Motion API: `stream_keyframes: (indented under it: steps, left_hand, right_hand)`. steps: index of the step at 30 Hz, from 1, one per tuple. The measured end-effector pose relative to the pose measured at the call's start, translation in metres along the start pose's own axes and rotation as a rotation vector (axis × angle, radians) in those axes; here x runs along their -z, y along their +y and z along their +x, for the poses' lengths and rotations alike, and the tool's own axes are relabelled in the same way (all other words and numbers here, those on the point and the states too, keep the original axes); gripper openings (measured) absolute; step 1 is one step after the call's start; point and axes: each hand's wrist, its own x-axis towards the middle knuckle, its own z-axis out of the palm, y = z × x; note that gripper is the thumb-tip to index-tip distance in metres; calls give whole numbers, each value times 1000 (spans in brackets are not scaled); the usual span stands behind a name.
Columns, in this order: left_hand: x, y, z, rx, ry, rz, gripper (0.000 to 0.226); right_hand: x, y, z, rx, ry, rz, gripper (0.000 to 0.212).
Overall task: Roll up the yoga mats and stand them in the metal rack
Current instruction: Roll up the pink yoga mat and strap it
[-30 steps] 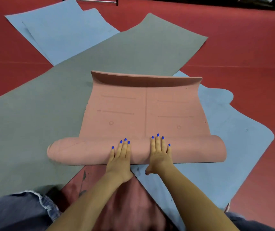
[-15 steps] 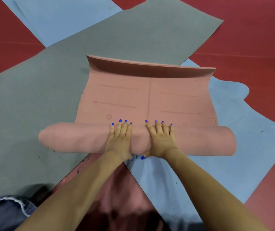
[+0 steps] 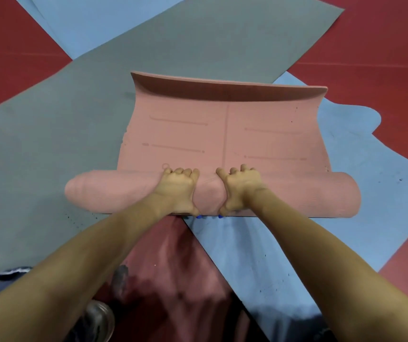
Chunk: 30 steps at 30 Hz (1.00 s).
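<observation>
A pink yoga mat (image 3: 225, 134) lies in front of me, its near part wound into a thick roll (image 3: 114, 191) and its far edge curled upward. My left hand (image 3: 177, 190) and my right hand (image 3: 241, 190) grip the middle of the roll side by side, fingers curled over its top and thumbs tucked under the near side. Under the pink mat lie a grey mat (image 3: 57, 134) spread diagonally to the left and a blue mat (image 3: 361, 183) to the right. The metal rack is not in view.
Another blue mat (image 3: 99, 23) lies flat at the upper left, partly under the grey one. Red floor (image 3: 383, 45) shows around the mats. My knees and a shoe (image 3: 99, 319) are at the bottom edge.
The roll has grown thicker and travelled away from me. My fingers went from lying flat on the roll to curling over it with thumbs underneath. The camera has moved closer.
</observation>
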Motion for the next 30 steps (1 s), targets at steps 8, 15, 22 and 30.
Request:
stream_keyframes:
  steps: [8,15,22,30]
  left_hand:
    - [-21,20,-63,-22,-84,41,104]
    - [-43,46,-130,-51,-178,24,114]
    - [-43,62,-151,17,-201,-40,115]
    - [-37,59,-145,33,-215,-104,122]
  right_hand:
    - [-29,-29,-59,24,-17,29,104]
    - [-58,-65,-122,30,-133,69,109]
    - [-76,-85,-157,-100,-20,146,120]
    - [-121,-131,-201,-195,316,344,112]
